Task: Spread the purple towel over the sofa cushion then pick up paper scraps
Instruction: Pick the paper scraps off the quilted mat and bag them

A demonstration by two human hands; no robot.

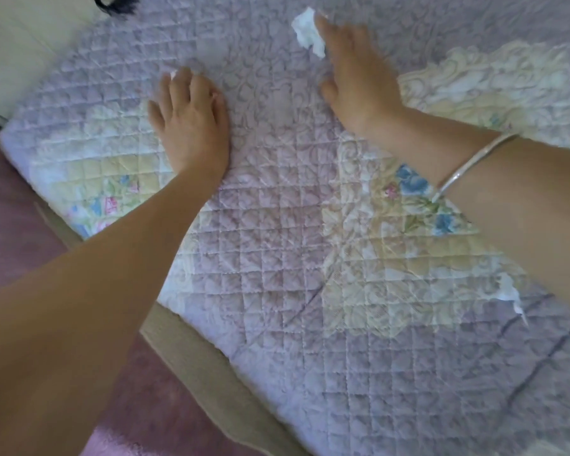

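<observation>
Scrap pickup underway, we judge. Right hand [352, 77] fingers touch white scrap [308, 31], upper centre; left hand [191, 123] flat, open. Next: pinch, lift.

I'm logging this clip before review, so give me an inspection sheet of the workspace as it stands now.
Surface: purple quilted cover lies flat over the cushion, with floral patches.
Job's things: a large white paper scrap at the right fingertips; a small scrap peeks out at the left fingertips; another scrap lies beside the right forearm.
Clutter: a dark object at the top edge, too blurred to identify.
Grippers: left hand flat on the cover; right hand reaching to the large scrap, bangle on that forearm.
Cables: nothing seen.
Surroundings: pink rug below the cushion.
</observation>
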